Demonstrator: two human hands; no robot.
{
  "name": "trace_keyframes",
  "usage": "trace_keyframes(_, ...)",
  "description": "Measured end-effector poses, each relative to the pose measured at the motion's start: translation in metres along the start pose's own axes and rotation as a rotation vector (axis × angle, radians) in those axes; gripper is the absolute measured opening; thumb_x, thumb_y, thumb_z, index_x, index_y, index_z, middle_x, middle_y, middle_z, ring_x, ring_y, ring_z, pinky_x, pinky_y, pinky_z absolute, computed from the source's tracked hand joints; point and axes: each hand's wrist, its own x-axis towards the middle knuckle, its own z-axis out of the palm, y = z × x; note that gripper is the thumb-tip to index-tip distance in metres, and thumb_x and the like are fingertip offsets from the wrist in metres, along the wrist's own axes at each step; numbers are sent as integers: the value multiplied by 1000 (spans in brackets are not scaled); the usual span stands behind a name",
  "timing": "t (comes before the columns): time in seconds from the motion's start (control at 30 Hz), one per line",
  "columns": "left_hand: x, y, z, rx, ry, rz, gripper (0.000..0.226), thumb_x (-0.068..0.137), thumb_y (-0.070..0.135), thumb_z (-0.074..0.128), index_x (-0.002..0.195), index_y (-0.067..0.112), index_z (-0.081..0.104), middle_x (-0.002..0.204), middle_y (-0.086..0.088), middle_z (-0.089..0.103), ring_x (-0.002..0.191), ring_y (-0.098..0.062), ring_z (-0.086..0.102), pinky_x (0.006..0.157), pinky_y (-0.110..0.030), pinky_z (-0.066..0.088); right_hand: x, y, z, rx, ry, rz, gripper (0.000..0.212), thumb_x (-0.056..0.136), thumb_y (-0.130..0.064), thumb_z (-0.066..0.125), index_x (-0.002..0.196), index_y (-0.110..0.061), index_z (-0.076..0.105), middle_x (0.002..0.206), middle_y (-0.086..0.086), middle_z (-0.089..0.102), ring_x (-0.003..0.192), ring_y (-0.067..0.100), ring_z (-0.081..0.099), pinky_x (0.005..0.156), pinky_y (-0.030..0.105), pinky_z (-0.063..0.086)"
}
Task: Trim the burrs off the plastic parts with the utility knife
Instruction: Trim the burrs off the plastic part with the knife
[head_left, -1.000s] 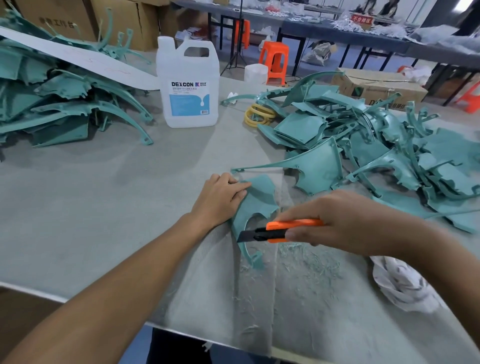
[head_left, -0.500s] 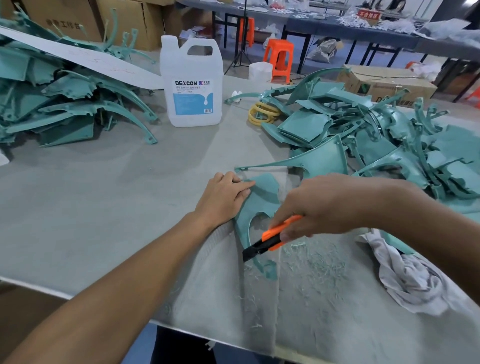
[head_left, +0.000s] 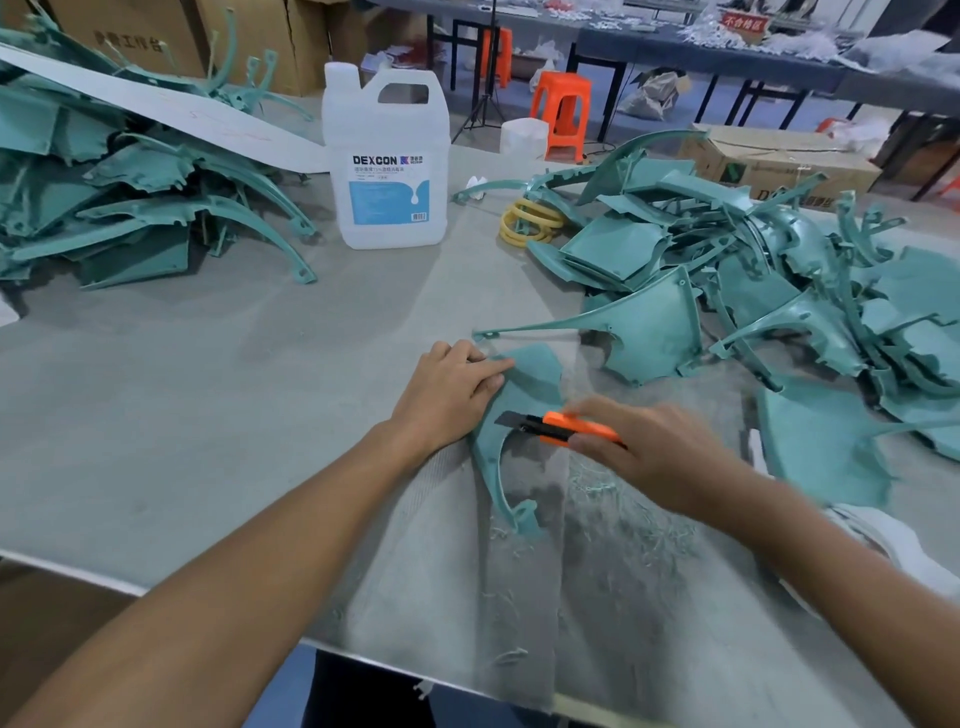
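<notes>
Blur smears my right hand (head_left: 649, 449), so its fingers are hard to tell apart; they curl round the orange body of the utility knife (head_left: 561, 422) and cover its rear end. Only the dark front of the knife sticks out, and I cannot make out the blade edge itself or whether it touches the plastic. My right forearm hides part of a white rag (head_left: 898, 545) towards the bench's right edge.

My left hand (head_left: 447, 395) lies flat, fingers straight and close together, pressing on the upper left edge of the plastic part (head_left: 537, 371) and covering that corner.

The part lies flat on the bench (head_left: 208, 395), about midway along and towards the near edge. Its long axis runs from the far side to the near side: the broad end points away from me, and the thin curved leg sweeps towards the near edge and ends in a small tab. The knife lies across it, roughly parallel to the near edge, tip pointing left at my left hand, over the inside of the curve.

Thin teal shavings (head_left: 623, 519) are scattered beside the leg, on its right. A heap of parts (head_left: 779, 291) is cut off at the right.
</notes>
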Motion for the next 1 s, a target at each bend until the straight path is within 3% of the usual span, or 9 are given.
trace_keyframes(0.1,1,0,0,16,-14,3,36,105,39,45,138,37,59,118,-2,59,104,-27,44,97,-36,34,-37,-12,24,282,105,36,27,95,-65,41,121,-59,48,75,-14,67,61,4,61,59,25,51)
trace_keyframes(0.2,0,1,-1,18,-15,0,36,105,39,45,138,37,58,119,-1,58,106,-27,44,99,-37,34,-65,-30,39,487,187,35,24,92,-64,50,115,-63,55,90,-27,66,74,2,64,56,15,43)
trace_keyframes(0.37,-1,2,0,14,-9,-3,36,105,38,44,139,37,58,121,1,57,107,-26,43,99,-34,32,-83,-42,52,649,150,70,25,93,-67,55,116,-59,60,99,-25,68,79,1,64,58,11,45)
trace_keyframes(0.47,-1,2,1,7,-5,-4,36,106,37,44,139,37,59,121,0,57,108,-26,44,99,-34,31,-78,-45,57,543,122,103,23,97,-55,56,120,-52,58,92,-21,67,77,0,61,63,15,42)
trace_keyframes(0.63,-2,2,1,1,3,1,36,105,37,45,138,37,59,120,1,58,106,-24,43,96,-33,30,-59,-43,52,290,149,203,35,100,-59,41,126,-41,56,96,-11,61,86,19,61,77,41,50)
trace_keyframes(0.73,-2,1,1,1,7,3,36,105,37,45,138,37,59,120,1,58,104,-24,43,97,-35,33,-46,-42,50,133,155,227,45,98,-66,25,124,-39,51,93,-8,55,81,24,60,69,41,51)
trace_keyframes(1.0,-2,0,2,12,10,5,36,105,38,45,139,37,58,120,2,57,105,-23,43,97,-35,33,-25,-45,46,42,174,291,33,104,-57,36,123,-35,51,95,-4,53,81,28,60,61,37,39)
